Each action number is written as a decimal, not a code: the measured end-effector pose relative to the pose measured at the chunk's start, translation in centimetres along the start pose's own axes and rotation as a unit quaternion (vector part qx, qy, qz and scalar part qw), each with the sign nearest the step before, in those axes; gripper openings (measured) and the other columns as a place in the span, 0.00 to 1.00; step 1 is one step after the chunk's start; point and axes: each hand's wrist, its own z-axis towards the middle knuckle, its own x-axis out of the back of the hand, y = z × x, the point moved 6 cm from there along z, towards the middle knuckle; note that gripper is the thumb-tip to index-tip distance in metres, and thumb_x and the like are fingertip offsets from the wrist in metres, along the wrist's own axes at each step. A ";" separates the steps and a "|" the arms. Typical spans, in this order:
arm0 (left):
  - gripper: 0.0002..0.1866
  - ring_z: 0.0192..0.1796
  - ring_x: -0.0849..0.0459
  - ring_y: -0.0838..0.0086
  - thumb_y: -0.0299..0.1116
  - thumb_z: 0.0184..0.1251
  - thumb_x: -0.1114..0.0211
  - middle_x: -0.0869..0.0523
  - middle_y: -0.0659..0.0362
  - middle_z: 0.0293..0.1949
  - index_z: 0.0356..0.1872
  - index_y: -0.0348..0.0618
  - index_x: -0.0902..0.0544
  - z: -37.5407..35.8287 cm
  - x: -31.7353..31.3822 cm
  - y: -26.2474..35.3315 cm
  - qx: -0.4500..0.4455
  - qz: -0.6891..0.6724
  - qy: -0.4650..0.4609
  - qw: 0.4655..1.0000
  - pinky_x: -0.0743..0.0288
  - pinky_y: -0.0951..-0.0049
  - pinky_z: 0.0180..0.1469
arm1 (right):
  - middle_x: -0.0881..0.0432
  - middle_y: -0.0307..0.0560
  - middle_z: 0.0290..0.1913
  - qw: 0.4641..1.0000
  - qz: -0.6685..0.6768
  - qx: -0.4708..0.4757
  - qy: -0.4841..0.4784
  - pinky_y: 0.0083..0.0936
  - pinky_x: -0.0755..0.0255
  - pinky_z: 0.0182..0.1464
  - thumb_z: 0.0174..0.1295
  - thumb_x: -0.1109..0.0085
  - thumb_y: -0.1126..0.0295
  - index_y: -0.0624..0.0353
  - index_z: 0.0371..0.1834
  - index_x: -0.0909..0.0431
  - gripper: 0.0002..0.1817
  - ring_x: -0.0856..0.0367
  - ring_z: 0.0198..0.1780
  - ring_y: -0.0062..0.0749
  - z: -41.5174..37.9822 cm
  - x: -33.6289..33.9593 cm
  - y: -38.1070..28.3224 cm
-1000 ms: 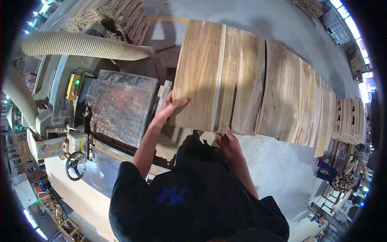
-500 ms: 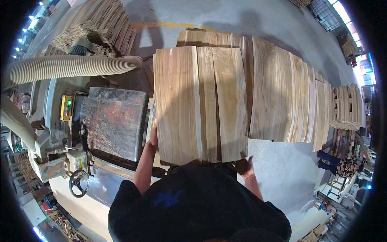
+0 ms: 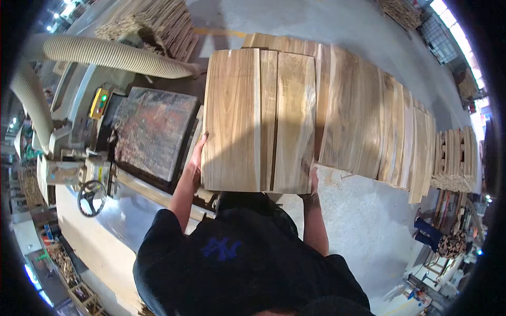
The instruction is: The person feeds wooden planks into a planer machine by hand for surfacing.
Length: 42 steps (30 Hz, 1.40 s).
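Holding a small batch of flat wooden boards (image 3: 258, 118) level in front of my chest, I grip it from both long sides so the loose pieces stay pressed edge to edge and do not slide apart. From the head camera, looking down: my left hand (image 3: 197, 158) clamps the left edge near the corner closest to me, fingers curled round the board's side. My right hand (image 3: 313, 184) is at the right edge near the near corner, mostly hidden under the wood, so I cannot tell how its fingers lie, only that they bear on the batch. The batch seems to be three boards side by side, their seams running away from me. Just beyond and to the right, a long row of similar boards (image 3: 379, 126) lies overlapped and fanning off toward the right; the far end of my batch overlaps it. To the left stands a woodworking machine with a worn, dark metal tabletop (image 3: 153, 131), close beside the batch's left edge, with a ribbed dust hose (image 3: 116, 55) arching above it. Open room lies toward the bare concrete floor (image 3: 358, 210) at lower right.
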 end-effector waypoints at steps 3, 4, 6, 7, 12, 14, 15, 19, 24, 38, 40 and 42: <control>0.37 0.55 0.20 0.60 0.62 0.62 0.44 0.21 0.50 0.58 0.65 0.47 0.31 -0.6 3.4 -1.8 -0.006 -0.004 0.012 1.000 0.27 0.56 0.58 | 0.39 0.48 0.71 0.998 -0.039 -0.042 0.023 0.41 0.43 0.70 0.65 0.69 0.33 0.58 0.73 0.46 0.44 0.38 0.70 0.44 -2.2 2.5 2.7; 0.38 0.56 0.21 0.60 0.63 0.62 0.44 0.22 0.50 0.59 0.66 0.46 0.32 -0.4 5.7 -3.0 -0.020 0.007 0.004 1.000 0.28 0.56 0.59 | 0.39 0.49 0.71 0.995 -0.080 -0.053 0.024 0.41 0.44 0.70 0.64 0.69 0.31 0.58 0.73 0.46 0.46 0.39 0.70 0.45 -3.6 3.6 3.6; 0.40 0.60 0.24 0.60 0.65 0.64 0.48 0.26 0.51 0.63 0.68 0.46 0.35 -2.2 6.7 -4.6 0.001 0.002 0.004 1.000 0.32 0.57 0.64 | 0.39 0.50 0.71 0.990 -0.119 -0.067 0.027 0.41 0.44 0.71 0.63 0.68 0.30 0.59 0.73 0.46 0.47 0.40 0.70 0.46 -6.3 8.0 6.4; 0.40 0.60 0.24 0.60 0.65 0.64 0.48 0.26 0.51 0.63 0.68 0.46 0.35 -3.0 5.9 -4.6 0.001 0.000 0.005 1.000 0.32 0.57 0.64 | 0.39 0.51 0.71 0.983 -0.168 -0.061 -0.036 0.44 0.44 0.70 0.60 0.69 0.27 0.58 0.73 0.47 0.50 0.39 0.70 0.47 -6.4 11.8 8.2; 0.41 0.61 0.23 0.67 0.68 0.66 0.58 0.25 0.53 0.63 0.69 0.44 0.36 0.2 6.3 -1.2 -0.006 0.047 0.011 0.999 0.30 0.62 0.62 | 0.39 0.51 0.71 0.990 -0.098 -0.084 0.051 0.45 0.45 0.70 0.54 0.62 0.23 0.55 0.75 0.51 0.55 0.40 0.69 0.48 -2.9 4.3 3.4; 0.39 0.52 0.17 0.67 0.65 0.68 0.56 0.19 0.51 0.55 0.64 0.39 0.31 2.8 4.8 1.3 0.040 -0.012 -0.014 0.999 0.22 0.64 0.54 | 0.39 0.51 0.71 0.996 -0.062 -0.065 0.001 0.45 0.42 0.69 0.53 0.62 0.23 0.54 0.75 0.50 0.55 0.38 0.69 0.49 0.8 3.6 2.9; 0.39 0.52 0.17 0.68 0.65 0.67 0.51 0.20 0.50 0.56 0.64 0.39 0.31 3.4 3.2 3.5 -0.005 0.030 -0.031 0.999 0.23 0.64 0.55 | 0.39 0.50 0.71 0.999 -0.005 -0.022 -0.039 0.46 0.40 0.68 0.53 0.62 0.22 0.53 0.74 0.49 0.54 0.37 0.68 0.49 2.3 3.4 2.5; 0.43 0.55 0.19 0.64 0.66 0.60 0.43 0.22 0.48 0.58 0.65 0.39 0.32 4.8 2.6 3.2 0.001 -0.029 -0.038 0.999 0.28 0.62 0.59 | 0.36 0.51 0.69 0.993 0.023 0.027 -0.116 0.50 0.38 0.66 0.59 0.58 0.31 0.54 0.73 0.48 0.48 0.34 0.66 0.49 3.8 1.1 1.3; 0.44 0.58 0.22 0.61 0.63 0.57 0.38 0.23 0.49 0.60 0.67 0.40 0.33 1.6 1.7 3.2 -0.017 0.035 0.001 0.999 0.33 0.61 0.63 | 0.32 0.51 0.65 0.999 0.012 0.029 -0.017 0.47 0.31 0.61 0.56 0.48 0.41 0.55 0.72 0.45 0.44 0.29 0.62 0.48 0.0 -2.8 1.2; 0.43 0.52 0.20 0.57 0.54 0.47 0.36 0.21 0.46 0.56 0.64 0.38 0.31 -18.4 7.2 -6.2 -0.185 -0.011 0.071 0.980 0.31 0.58 0.59 | 0.27 0.57 0.57 0.974 -0.001 -0.138 -0.182 0.41 0.26 0.56 0.45 0.43 0.55 0.63 0.67 0.40 0.43 0.24 0.54 0.48 -0.7 10.5 5.8; 0.41 0.53 0.21 0.61 0.53 0.49 0.35 0.21 0.49 0.55 0.63 0.38 0.30 -23.5 9.6 -9.1 -0.211 -0.045 0.096 0.972 0.32 0.60 0.60 | 0.28 0.57 0.57 0.945 -0.047 -0.222 -0.234 0.41 0.27 0.56 0.44 0.43 0.55 0.62 0.67 0.41 0.44 0.25 0.54 0.49 -6.4 -0.4 5.5; 0.40 0.53 0.21 0.62 0.53 0.50 0.35 0.21 0.49 0.55 0.63 0.39 0.30 -29.7 10.1 -11.3 -0.289 -0.089 0.114 0.946 0.31 0.60 0.60 | 0.28 0.57 0.57 0.915 -0.078 -0.284 -0.274 0.42 0.27 0.56 0.43 0.43 0.55 0.62 0.68 0.42 0.44 0.25 0.55 0.50 -12.0 -8.5 7.2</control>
